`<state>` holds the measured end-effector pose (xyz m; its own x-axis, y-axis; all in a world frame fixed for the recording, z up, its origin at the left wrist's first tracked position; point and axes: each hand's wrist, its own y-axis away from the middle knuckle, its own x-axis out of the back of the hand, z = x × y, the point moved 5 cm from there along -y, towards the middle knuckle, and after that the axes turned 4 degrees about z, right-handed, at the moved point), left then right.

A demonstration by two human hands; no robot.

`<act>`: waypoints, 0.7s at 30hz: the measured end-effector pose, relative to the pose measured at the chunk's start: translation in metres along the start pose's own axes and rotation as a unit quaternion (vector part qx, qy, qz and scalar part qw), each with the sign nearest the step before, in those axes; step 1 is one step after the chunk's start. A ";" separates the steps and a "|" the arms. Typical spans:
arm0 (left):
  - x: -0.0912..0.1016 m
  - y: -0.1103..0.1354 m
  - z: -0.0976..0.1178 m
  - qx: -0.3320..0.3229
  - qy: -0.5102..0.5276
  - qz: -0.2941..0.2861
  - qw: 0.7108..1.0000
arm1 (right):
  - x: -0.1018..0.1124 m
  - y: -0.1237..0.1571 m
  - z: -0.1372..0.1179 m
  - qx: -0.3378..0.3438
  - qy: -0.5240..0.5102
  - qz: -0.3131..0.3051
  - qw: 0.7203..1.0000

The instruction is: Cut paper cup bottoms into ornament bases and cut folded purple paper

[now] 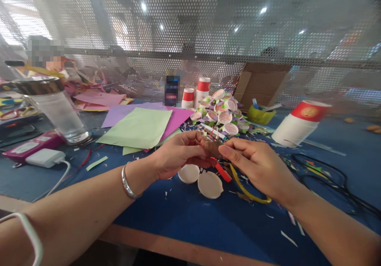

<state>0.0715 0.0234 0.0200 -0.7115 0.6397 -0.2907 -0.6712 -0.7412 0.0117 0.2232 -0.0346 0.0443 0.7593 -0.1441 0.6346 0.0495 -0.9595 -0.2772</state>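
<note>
Above the blue table, my left hand (181,155) and my right hand (258,160) meet, fingertips pinched on a small brown piece (212,148). It looks like brown paper or card; my fingers cover much of it. Just below them lies a red-orange strip-like thing (222,170), partly hidden by my left fingers. A yellow curved loop (248,192), perhaps a handle, shows under my right hand. Two round off-white discs (210,185), like cup bottoms, lie flat beneath my left hand. Behind my fingertips rests a white marker-like pen (213,131).
Green paper sheets (139,127) lie at left beside a glass water bottle (64,113) and a purple power strip (34,147). A heap of decorated discs (224,117) stands behind. Stacked paper cups (302,123) lean at right, near black cables (324,174). A perforated screen (190,31) rises behind.
</note>
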 end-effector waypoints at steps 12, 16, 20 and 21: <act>0.000 0.000 -0.002 0.000 0.000 -0.022 1.000 | 0.001 0.002 -0.005 0.011 0.017 0.005 1.000; 0.000 0.000 -0.003 0.003 0.000 -0.016 1.000 | 0.001 0.004 -0.007 0.025 0.004 0.009 1.000; 0.000 0.000 -0.002 -0.002 0.017 -0.004 1.000 | 0.001 0.003 -0.009 0.025 -0.019 0.004 0.999; -0.001 0.000 -0.001 -0.004 0.019 -0.002 1.000 | 0.000 0.003 -0.009 0.023 -0.027 0.003 0.999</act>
<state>0.0719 0.0224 0.0188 -0.7007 0.6347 -0.3259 -0.6721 -0.7405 0.0028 0.2179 -0.0396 0.0500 0.7935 -0.1346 0.5935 0.0741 -0.9466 -0.3137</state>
